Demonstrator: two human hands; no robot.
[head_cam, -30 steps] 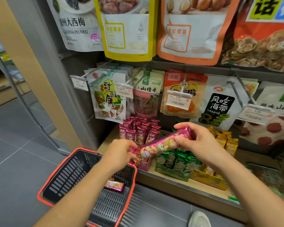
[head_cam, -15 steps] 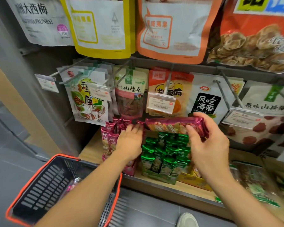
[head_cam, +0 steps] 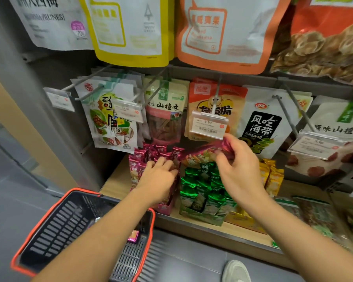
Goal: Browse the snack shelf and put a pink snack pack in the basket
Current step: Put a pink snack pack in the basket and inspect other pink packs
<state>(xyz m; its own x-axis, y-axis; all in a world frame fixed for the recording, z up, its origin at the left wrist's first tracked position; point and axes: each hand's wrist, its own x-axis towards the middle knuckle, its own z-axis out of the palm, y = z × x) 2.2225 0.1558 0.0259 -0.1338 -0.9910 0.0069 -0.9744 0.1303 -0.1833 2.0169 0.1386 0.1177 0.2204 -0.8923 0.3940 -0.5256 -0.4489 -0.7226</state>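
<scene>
A person stands at a snack shelf (head_cam: 114, 180), with both bare arms reaching forward from the bottom edge of the view.

The right hand (head_cam: 240, 171) holds the long pink snack pack (head_cam: 198, 154) above the middle of the shelf, over a box of green packs (head_cam: 202, 186). Thumb and curled fingers pinch the pack's right end, and the back of the hand hides part of it. The pack lies roughly level, its right end just under a white price tag (head_cam: 209, 126) marked 3.90. One second earlier both hands held this pack, tilted, lower down near the shelf's front edge. It has since been lifted back towards the shelf, and only the right hand keeps it.

The left hand (head_cam: 158, 180) has let go and now rests on the upright pink packs (head_cam: 143, 157) in a pink display box (head_cam: 165, 208) at the left end of the shelf. Its fingers are bent and close together, tips among the pack tops. Whether they pinch one cannot be told.

The black basket (head_cam: 59, 226) with an orange rim sits below the shelf's left front corner, under the left forearm. A small pink pack (head_cam: 133, 236) lies inside it, as before.

Yellow packs (head_cam: 271, 176) stand right of the green ones. Hanging snack bags (head_cam: 110, 119) fill the rack above.
</scene>
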